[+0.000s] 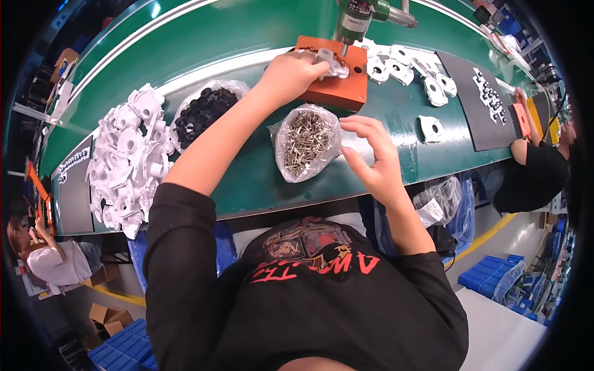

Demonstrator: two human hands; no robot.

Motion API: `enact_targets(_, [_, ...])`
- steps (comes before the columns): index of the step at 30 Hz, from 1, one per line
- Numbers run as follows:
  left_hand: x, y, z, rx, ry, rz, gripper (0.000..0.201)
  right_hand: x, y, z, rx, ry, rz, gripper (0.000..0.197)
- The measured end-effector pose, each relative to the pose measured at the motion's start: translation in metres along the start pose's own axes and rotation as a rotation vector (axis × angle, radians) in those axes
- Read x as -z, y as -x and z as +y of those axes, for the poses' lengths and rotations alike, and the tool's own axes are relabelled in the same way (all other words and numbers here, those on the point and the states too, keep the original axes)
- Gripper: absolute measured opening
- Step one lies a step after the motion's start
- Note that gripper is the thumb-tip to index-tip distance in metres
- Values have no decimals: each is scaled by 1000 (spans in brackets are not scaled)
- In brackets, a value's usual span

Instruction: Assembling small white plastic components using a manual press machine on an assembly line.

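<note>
My left hand [288,77] reaches to the orange block [337,94], its fingers closed on a white plastic part [334,65] at the block's top. The fingers hide some of that part. Just above hangs the metal tip of a green press [354,21]. My right hand [376,154] has its fingers apart, beside the right rim of a clear plastic bag [335,148]. Inside the bag lie several small metal pins [306,139], probably rivets. I cannot tell whether the fingertips touch the bag.
To the left are a heap of white plastic parts [127,148] and a bag of black pieces [207,111]. White parts [399,68] lie loose right of the block. Beyond them, a dark mat [473,102] carries small assemblies. Other people [532,176] sit along the green bench.
</note>
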State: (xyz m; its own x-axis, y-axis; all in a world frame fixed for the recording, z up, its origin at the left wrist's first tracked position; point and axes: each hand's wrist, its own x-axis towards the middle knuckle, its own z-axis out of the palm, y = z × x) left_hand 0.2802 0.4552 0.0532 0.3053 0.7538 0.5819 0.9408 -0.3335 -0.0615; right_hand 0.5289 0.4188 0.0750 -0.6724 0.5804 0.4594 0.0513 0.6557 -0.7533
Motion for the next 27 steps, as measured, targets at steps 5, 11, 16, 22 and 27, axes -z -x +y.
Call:
enact_targets(5, [-27, -10, -1, 41, 0, -7, 10, -10, -5, 1, 136, 191, -18, 26])
enact_targets(11, [-24, -9, -12, 59, 139, -146, 16, -29, -27, 4, 192, 368, -74, 28])
enact_targets(16, [-22, 8, -25, 1, 144, -120, 23, -41, -34, 5, 225, 479, -93, 23])
enact_targets(22, [57, 39, -40, 462, 482, -253, 32, -48, -35, 13, 230, 543, -105, 12])
enact_targets(27, [106, 95, -55, 594, 190, -614, 27, -44, -39, 15, 249, 519, -101, 12])
